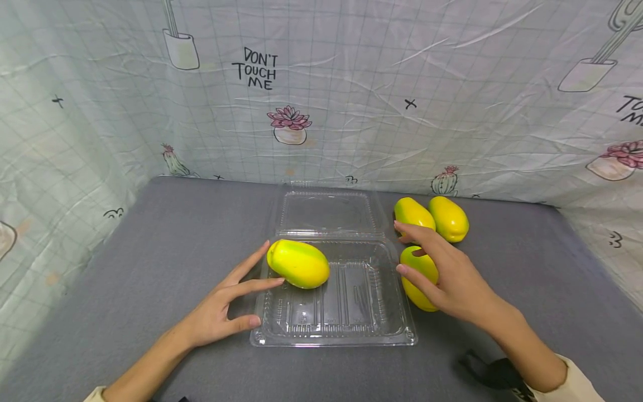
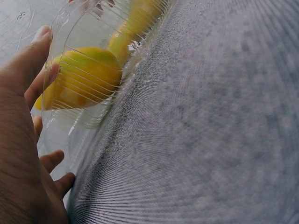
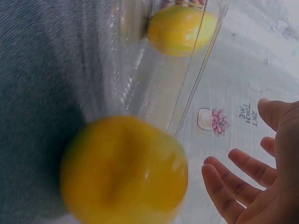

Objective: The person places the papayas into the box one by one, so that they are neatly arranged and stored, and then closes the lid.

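Note:
A clear plastic clamshell box lies with its lid folded back. Inside its left part rests a yellow-green papaya, also visible through the ribbed wall in the left wrist view. My left hand is at the box's left rim, fingers spread, two fingertips by the papaya's left end; whether they touch it I cannot tell. Over a second papaya, right of the box, hovers my right hand with thumb and fingers apart. In the right wrist view a gap separates this hand from the near papaya.
Two more papayas, a left one and a right one, sit side by side behind my right hand. A grey cloth covers the table. Behind it hangs a printed curtain. A black strap lies near my right forearm.

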### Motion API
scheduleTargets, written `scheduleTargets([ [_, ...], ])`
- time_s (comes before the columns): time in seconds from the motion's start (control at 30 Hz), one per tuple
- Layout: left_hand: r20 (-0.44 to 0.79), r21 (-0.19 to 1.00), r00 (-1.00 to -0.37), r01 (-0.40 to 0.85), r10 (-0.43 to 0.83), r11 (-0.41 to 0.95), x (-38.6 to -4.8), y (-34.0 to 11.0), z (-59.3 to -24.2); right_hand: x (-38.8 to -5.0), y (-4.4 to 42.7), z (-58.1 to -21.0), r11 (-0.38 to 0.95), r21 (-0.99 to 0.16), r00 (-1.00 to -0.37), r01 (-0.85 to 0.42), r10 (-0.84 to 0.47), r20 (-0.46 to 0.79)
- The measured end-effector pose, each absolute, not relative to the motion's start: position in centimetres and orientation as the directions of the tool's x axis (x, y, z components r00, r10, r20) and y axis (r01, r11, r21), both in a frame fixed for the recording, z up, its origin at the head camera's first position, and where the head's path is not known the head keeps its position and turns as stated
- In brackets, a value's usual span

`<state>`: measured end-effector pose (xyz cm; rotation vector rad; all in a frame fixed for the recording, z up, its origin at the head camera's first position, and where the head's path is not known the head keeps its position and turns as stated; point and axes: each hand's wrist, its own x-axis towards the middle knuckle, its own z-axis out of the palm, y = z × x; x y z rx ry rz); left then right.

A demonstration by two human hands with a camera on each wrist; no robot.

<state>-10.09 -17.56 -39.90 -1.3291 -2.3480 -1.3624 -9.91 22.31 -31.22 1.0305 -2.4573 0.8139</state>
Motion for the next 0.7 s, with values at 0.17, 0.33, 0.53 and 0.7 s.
scheduleTargets([
  [0.17,0.493,0.641,-0.604,0.739,0.627,0.208,-10.1,-17.5,-40.0,-9.6,23.3,-31.7,0.614,-0.346,-0.689,-0.709,-0.5,0.525],
  [0.33,0.492,0.641,-0.605,0.738,0.625,0.21,-10.1,-17.6,-40.0,-9.2,24.1,-32.4,0.685,-0.345,-0.748,-0.642,-0.463,0.475],
  [0.53,0.489,0.644,-0.609,0.735,0.625,0.213,-10.0,-17.6,-40.0,-8.9,24.6,-33.4,0.733,-0.298,-0.755,-0.611,-0.426,0.499],
  [0.7,0.487,0.642,-0.608,0.736,0.627,0.215,-10.0,-17.5,-40.0,-8.7,25.2,-34.1,0.761,-0.312,-0.785,-0.569,-0.39,0.481],
])
